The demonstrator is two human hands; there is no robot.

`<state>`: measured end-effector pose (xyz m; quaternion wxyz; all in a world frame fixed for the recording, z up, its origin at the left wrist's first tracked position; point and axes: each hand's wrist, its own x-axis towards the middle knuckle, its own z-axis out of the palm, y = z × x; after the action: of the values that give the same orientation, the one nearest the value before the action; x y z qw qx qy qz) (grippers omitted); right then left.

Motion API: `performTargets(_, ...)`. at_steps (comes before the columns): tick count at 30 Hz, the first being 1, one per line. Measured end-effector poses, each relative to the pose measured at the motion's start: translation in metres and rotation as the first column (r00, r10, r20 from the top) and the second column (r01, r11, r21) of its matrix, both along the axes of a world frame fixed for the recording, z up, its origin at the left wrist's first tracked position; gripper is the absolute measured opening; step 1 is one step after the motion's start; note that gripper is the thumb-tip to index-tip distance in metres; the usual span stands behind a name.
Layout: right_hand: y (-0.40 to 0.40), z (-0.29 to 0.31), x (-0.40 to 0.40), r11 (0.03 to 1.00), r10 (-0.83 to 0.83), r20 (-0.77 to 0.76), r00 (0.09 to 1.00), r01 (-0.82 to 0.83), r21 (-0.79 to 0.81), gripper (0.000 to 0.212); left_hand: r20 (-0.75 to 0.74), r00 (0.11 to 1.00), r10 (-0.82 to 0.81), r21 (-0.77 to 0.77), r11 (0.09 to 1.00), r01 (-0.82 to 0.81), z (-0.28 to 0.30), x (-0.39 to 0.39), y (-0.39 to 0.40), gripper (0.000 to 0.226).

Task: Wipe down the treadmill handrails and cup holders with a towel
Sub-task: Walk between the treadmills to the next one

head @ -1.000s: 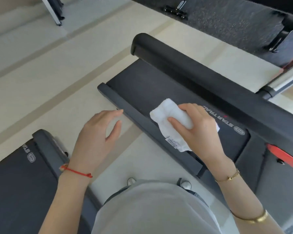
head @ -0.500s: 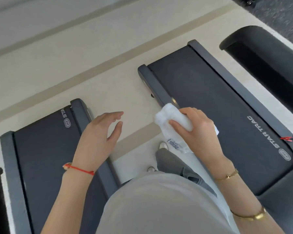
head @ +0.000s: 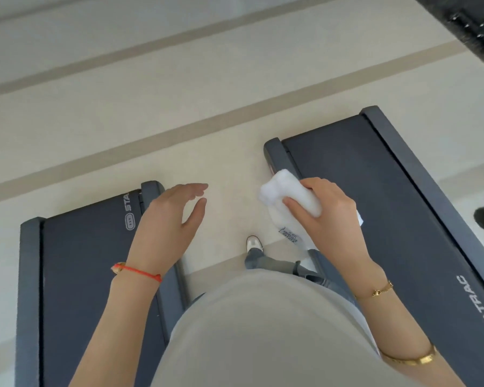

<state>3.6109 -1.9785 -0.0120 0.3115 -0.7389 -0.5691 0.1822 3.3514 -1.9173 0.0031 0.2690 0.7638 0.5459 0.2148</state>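
Right hand (head: 330,216) grips the bunched towel (head: 288,196) in the air above the floor (head: 179,121), beside the right treadmill's (head: 375,196) deck rail. Left hand (head: 168,219) hangs loose, holding nothing. Probably in transit, no wiping underway. No handrails or cup holders in view; next move likely needs reaching one and pressing the towel on.

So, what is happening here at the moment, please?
A person stands on the floor between two treadmills, looking down. The right hand grips a folded white towel, held in the air above the edge of the right treadmill; whether it touches the rail cannot be told. The left hand is open and holds nothing, hovering over the edge of the left treadmill. No handrail or cup holder is in view, so no wiping of them shows.
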Motion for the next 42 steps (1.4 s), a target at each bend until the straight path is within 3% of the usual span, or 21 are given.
performTargets(7, 0.139, 0.009, 0.030, 0.999, 0.032, 0.029, 0.999, -0.033, 0.034, 0.026, -0.006, 0.999, 0.033, 0.023, 0.999, -0.033, 0.007, 0.024, 0.129, 0.035)
performTargets(12, 0.219, 0.006, 0.045, 0.999, 0.034, 0.003, 0.999, -0.034, -0.006, 0.026, -0.006, 0.999, 0.044, 0.018, 0.999, -0.043, 0.000, 0.039, 0.211, 0.024)
performTargets(21, 0.385, -0.014, 0.062, 0.999, -0.037, -0.016, 0.999, 0.037, -0.014, 0.025, -0.029, 0.999, 0.019, 0.036, 0.999, -0.018, -0.019, 0.061, 0.392, 0.026)
performTargets(29, 0.544, -0.006, 0.082, 0.984, -0.168, -0.014, 0.986, 0.168, 0.053, 0.026, -0.113, 0.987, -0.119, 0.060, 0.990, 0.126, -0.005, 0.095, 0.580, 0.026)
performTargets(42, 0.683, -0.013, 0.169, 0.889, -0.455, 0.014, 0.890, 0.454, 0.054, 0.025, -0.110, 0.901, -0.420, -0.015, 0.907, 0.421, -0.005, 0.214, 0.790, 0.026)
